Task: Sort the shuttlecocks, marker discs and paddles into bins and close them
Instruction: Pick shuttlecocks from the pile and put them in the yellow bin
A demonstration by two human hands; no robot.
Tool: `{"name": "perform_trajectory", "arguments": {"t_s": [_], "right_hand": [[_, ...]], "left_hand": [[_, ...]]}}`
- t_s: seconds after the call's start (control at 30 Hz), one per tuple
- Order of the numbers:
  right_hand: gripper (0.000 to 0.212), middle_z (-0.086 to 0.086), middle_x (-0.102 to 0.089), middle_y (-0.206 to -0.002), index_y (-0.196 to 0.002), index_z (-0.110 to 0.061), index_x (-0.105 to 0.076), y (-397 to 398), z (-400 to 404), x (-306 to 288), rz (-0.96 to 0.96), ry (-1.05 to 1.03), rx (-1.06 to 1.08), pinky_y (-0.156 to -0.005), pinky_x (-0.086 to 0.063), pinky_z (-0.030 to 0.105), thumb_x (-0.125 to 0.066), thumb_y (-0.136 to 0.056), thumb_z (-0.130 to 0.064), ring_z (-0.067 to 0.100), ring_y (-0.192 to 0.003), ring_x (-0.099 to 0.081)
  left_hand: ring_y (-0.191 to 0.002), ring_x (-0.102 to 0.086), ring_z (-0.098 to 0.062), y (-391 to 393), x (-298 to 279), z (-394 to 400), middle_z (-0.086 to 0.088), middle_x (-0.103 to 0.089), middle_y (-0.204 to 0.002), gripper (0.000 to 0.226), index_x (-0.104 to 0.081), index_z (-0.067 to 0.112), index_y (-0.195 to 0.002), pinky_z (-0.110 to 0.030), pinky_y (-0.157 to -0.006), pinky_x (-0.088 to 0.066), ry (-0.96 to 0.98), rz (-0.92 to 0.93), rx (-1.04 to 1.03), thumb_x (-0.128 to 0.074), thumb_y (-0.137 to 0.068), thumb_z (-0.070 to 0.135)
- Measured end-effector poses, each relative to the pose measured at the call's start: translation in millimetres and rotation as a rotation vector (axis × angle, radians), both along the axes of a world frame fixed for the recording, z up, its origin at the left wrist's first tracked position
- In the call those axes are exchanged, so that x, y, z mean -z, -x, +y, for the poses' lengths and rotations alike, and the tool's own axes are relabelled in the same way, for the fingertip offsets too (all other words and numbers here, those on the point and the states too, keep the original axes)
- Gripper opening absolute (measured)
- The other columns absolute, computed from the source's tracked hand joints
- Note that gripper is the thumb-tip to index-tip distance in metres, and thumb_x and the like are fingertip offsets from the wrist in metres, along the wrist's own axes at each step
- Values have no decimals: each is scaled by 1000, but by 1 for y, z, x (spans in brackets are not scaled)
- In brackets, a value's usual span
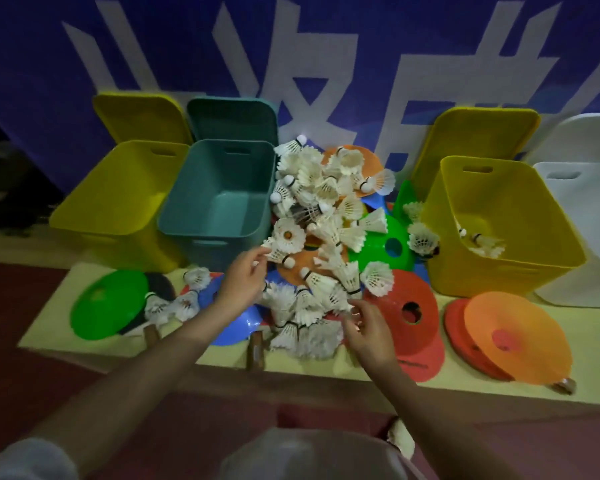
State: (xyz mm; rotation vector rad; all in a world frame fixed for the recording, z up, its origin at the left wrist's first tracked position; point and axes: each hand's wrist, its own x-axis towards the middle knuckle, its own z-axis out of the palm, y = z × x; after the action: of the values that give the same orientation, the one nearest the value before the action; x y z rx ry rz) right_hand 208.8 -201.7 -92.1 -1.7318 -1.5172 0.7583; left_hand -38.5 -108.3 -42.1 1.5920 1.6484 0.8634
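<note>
A heap of white feather shuttlecocks covers the middle of a pale yellow mat, lying over coloured marker discs. My left hand pinches a shuttlecock at the heap's left edge. My right hand has its fingertips on a shuttlecock at the front of the heap; I cannot tell whether it grips it. Discs show around the heap: green, blue, red, orange. A dark paddle lies partly hidden under the green disc. Wooden paddle handles stick out at the front.
Open bins stand behind the mat: a yellow one and a teal one at left, a yellow one holding a few shuttlecocks at right, and a white one at far right. Their lids lean against the blue banner wall. One shuttlecock lies on the red floor.
</note>
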Motion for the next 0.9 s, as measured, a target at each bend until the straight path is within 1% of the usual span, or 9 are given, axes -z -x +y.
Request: {"name": "perform_trajectory", "arguments": {"t_s": [0.07,0.13,0.2,0.3,0.43,0.53,0.6,0.73,0.9], "right_hand": [[53,-1,-56,-114,-124,-19,-56,24,-10,13,-107,45,-27,-86,-47,34,-59,-83,-52,17,-109,-53],[59,4,-55,-124,-125,-18,-55,42,-17,24,-220,29,-32,-91,-47,36,-63,-80,-55,22,-118,-50],[70,7,-52,-131,-132,-18,-50,54,-23,30,-300,79,-9,-93,-46,37,-64,-77,-59,26,-124,-46],[82,8,-45,-139,-142,-19,-40,63,-27,36,-381,176,7,-93,-44,37,-65,-76,-61,26,-128,-42],[88,9,-41,-143,-147,-18,-31,68,-24,39,-410,213,1,-97,-43,39,-66,-77,-57,27,-132,-38],[88,10,-38,-144,-148,-17,-26,68,-20,38,-428,217,-1,-97,-44,38,-67,-79,-52,27,-131,-39],[85,10,-38,-143,-148,-17,-25,67,-17,35,-442,215,-11,-93,-46,37,-66,-81,-48,27,-129,-41],[74,10,-41,-139,-145,-18,-31,67,-11,32,-452,229,0,-85,-49,38,-63,-83,-43,27,-123,-46],[60,9,-42,-137,-133,-14,-43,65,-12,31,-479,216,9,-80,-49,37,-61,-85,-43,26,-121,-46]], "left_hand": [[-104,-61,-23,40,22,-23,-6,-61,-115,25,-60,19,-118,-45,-90,-50,18,90,-20,-47,-97,22],[-108,-58,-23,73,38,-45,-7,-59,-118,26,-60,15,-120,-41,-90,-48,43,178,-54,-47,-97,15],[-110,-55,-25,101,50,-63,-8,-56,-121,29,-58,15,-123,-40,-91,-47,65,247,-109,-49,-95,12],[-111,-53,-32,131,65,-74,-13,-56,-122,33,-60,16,-122,-46,-92,-46,58,366,-216,-55,-89,14],[-118,-44,-39,150,76,-81,-22,-54,-124,44,-55,7,-129,-46,-96,-40,71,426,-305,-64,-86,16],[-127,-36,-41,158,84,-85,-24,-44,-136,61,-45,5,-137,-49,-102,-36,164,442,-355,-68,-85,28],[-128,-34,-42,163,92,-89,-26,-42,-137,68,-41,4,-139,-50,-103,-34,232,423,-403,-70,-84,31],[-112,-49,-45,164,106,-101,-31,-53,-119,66,-47,2,-131,-48,-90,-43,291,381,-439,-73,-80,35],[-115,-54,-38,158,117,-101,-16,-44,-139,65,-49,9,-133,-44,-93,-47,391,303,-344,-67,-83,46]]}}
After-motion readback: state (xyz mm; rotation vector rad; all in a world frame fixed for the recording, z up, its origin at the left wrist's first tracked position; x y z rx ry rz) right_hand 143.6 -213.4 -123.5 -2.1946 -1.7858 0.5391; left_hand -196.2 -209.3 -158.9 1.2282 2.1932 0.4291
